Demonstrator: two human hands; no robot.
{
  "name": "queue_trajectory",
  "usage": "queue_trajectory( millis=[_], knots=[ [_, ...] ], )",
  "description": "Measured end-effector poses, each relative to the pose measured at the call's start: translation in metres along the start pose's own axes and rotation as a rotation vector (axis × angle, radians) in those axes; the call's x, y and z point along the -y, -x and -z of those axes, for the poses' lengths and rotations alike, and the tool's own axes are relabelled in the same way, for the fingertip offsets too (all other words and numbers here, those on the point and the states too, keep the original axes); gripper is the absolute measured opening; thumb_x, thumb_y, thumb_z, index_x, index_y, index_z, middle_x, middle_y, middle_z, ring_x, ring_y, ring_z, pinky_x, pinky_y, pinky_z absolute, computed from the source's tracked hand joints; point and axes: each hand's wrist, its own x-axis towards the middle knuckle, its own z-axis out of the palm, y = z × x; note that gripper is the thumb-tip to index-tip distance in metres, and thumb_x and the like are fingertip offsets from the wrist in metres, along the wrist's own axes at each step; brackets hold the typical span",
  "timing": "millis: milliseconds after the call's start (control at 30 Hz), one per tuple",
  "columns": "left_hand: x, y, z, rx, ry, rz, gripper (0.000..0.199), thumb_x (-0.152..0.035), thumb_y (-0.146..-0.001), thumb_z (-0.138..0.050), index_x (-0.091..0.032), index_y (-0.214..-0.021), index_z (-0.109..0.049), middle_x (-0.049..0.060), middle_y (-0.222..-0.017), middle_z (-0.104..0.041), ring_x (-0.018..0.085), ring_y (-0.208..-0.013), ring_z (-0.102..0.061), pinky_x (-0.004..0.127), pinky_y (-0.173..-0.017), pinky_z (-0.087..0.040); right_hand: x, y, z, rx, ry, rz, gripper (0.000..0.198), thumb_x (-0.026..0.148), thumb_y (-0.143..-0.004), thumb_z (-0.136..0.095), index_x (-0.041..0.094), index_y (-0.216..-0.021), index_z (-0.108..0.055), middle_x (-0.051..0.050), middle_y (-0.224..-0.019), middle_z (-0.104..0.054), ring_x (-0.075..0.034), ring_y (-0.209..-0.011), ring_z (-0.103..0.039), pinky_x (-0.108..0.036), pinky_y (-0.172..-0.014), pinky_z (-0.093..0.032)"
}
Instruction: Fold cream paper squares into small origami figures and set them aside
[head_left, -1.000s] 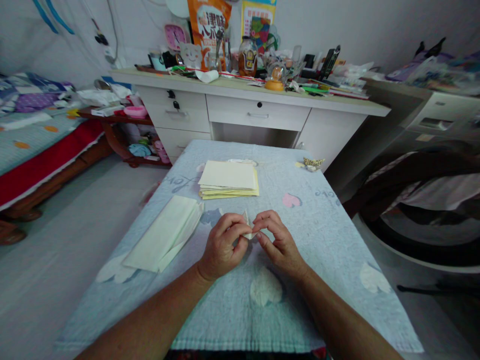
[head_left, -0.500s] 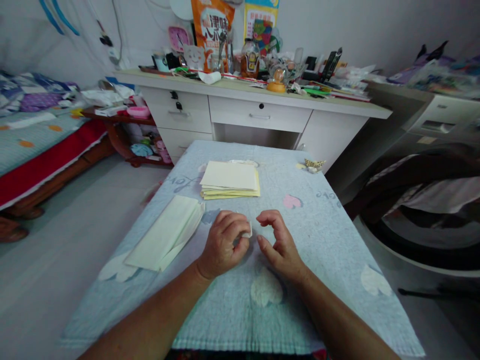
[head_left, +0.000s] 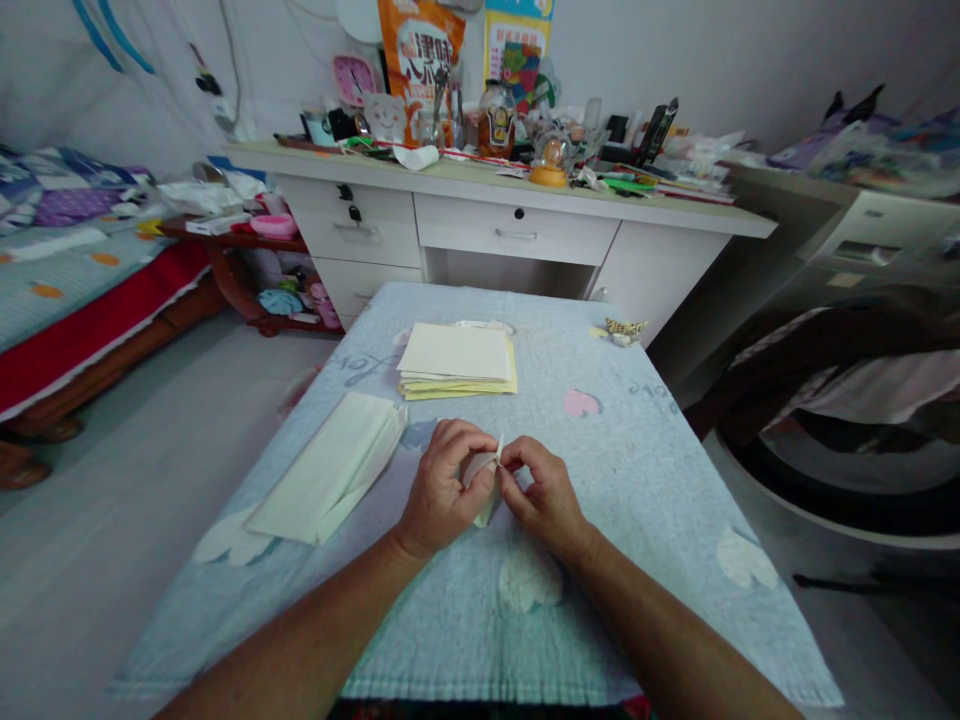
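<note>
My left hand [head_left: 450, 487] is closed around a small folded piece of pale paper [head_left: 484, 510], most of which its fingers hide. From the other side, my right hand [head_left: 544, 497] pinches the paper's edge between thumb and index finger. The fingertips of both hands nearly meet there, just above the cloth. Left of my hands lies a bundle of long pale-green folded paper [head_left: 326, 470]. Beyond them sits a stack of cream and yellow paper sheets [head_left: 456, 355].
A blue patterned cloth [head_left: 637, 560] covers the table. A small folded leopard-print item [head_left: 625, 330] lies at its far right corner. Behind stands a cluttered white desk [head_left: 517, 222]. A front-loading washing machine [head_left: 877, 235] is at right, a bed [head_left: 97, 290] at left.
My right hand has moved left and closed on the paper's edge; before, its fingers were apart. The paper in my left hand has turned and shows more below the fingers.
</note>
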Motion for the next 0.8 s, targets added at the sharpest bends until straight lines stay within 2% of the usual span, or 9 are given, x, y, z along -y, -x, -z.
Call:
queue_trajectory(
  millis=[100,233,367,800],
  knots=[
    [-0.0011,0.0005,-0.0007,0.024,0.059,0.027,0.01,-0.017,-0.081,-0.054,-0.02,-0.09,-0.057,0.003,-0.086,-0.055,0.019,-0.088,-0.052,0.034,-0.08,-0.044,0.0008,0.0,0.0019,-0.028,-0.006,-0.006,0.008,0.013,-0.08,-0.05,0.02,-0.082,-0.053,0.0,-0.074,-0.056,-0.015,-0.072,-0.053,-0.027,-0.068,-0.042],
    [0.0,0.0003,-0.0023,-0.005,0.124,0.065,0.004,-0.018,-0.081,-0.056,-0.02,-0.083,-0.053,0.002,-0.084,-0.053,0.018,-0.085,-0.052,0.033,-0.08,-0.044,0.0025,-0.0005,0.0039,-0.022,0.005,-0.022,0.007,0.014,-0.08,-0.051,0.02,-0.081,-0.053,0.0,-0.073,-0.055,-0.015,-0.071,-0.053,-0.027,-0.067,-0.041],
    [0.0029,0.0005,-0.0044,-0.026,0.163,0.122,0.006,-0.021,-0.082,-0.056,-0.019,-0.081,-0.051,0.001,-0.082,-0.052,0.017,-0.082,-0.052,0.031,-0.078,-0.044,0.0037,-0.0011,0.0037,-0.034,0.01,-0.009,0.004,0.016,-0.081,-0.051,0.02,-0.079,-0.052,-0.001,-0.074,-0.054,-0.015,-0.072,-0.052,-0.028,-0.067,-0.041],
    [0.0079,0.0018,-0.0079,-0.042,0.258,0.195,0.006,-0.024,-0.083,-0.057,-0.019,-0.08,-0.055,0.001,-0.081,-0.053,0.016,-0.08,-0.054,0.029,-0.075,-0.045,0.0045,-0.001,0.0037,-0.01,0.029,-0.032,0.005,0.017,-0.082,-0.05,0.02,-0.078,-0.051,0.0,-0.072,-0.053,-0.015,-0.071,-0.051,-0.028,-0.066,-0.041]
  ],
)
